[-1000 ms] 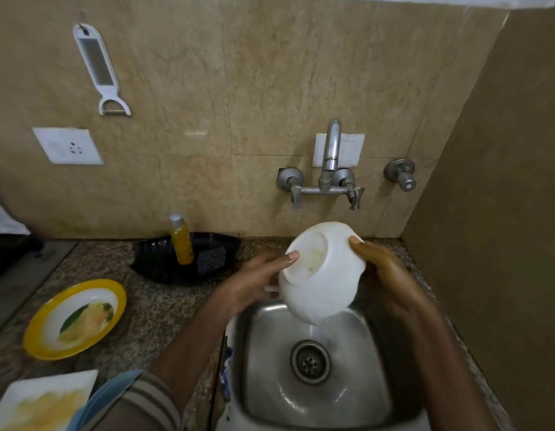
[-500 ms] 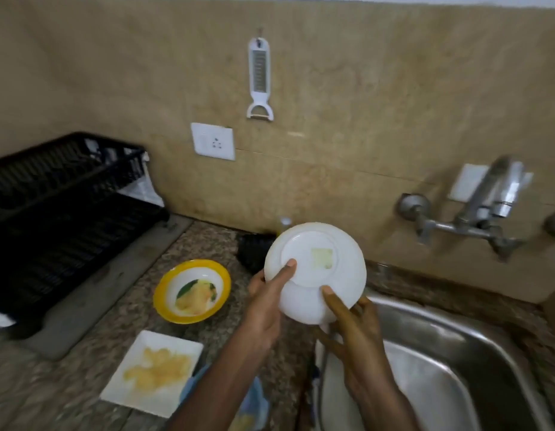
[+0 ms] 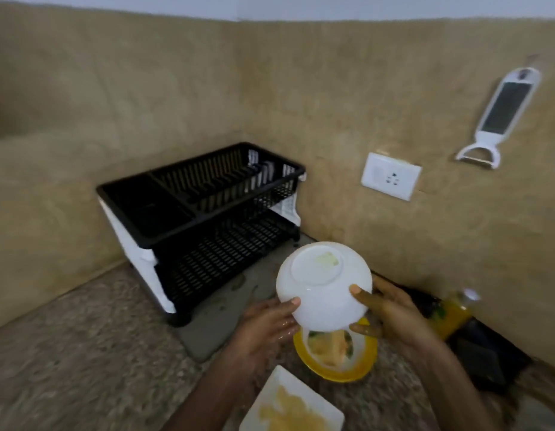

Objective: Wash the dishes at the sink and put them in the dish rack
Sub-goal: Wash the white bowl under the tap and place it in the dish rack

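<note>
Head view: white bowl carried upside down toward the rack

Head camera shows me holding the white bowl (image 3: 324,286) bottom-up between both hands, base tilted toward me, above the counter (image 3: 83,368). I judge it is inverted so water drains and so it can go rim-down into the dish rack (image 3: 204,219), which stands at about 10 o'clock from the bowl, apart from it, both tiers looking empty.

My left hand (image 3: 263,331) cups the bowl's lower edge at 7 o'clock, thumb pressed on the outer wall, fingers (image 3: 288,303) curled underneath and wet. My right hand (image 3: 391,312) clamps the 4 o'clock side, thumb on the wall, other fingers spread behind the rim. Neither hand is closed into a fist; both press inward.

Directly below the bowl sits the yellow plate (image 3: 335,365), unwashed, and at 6 o'clock the square white plate (image 3: 291,405), also soiled.
</note>
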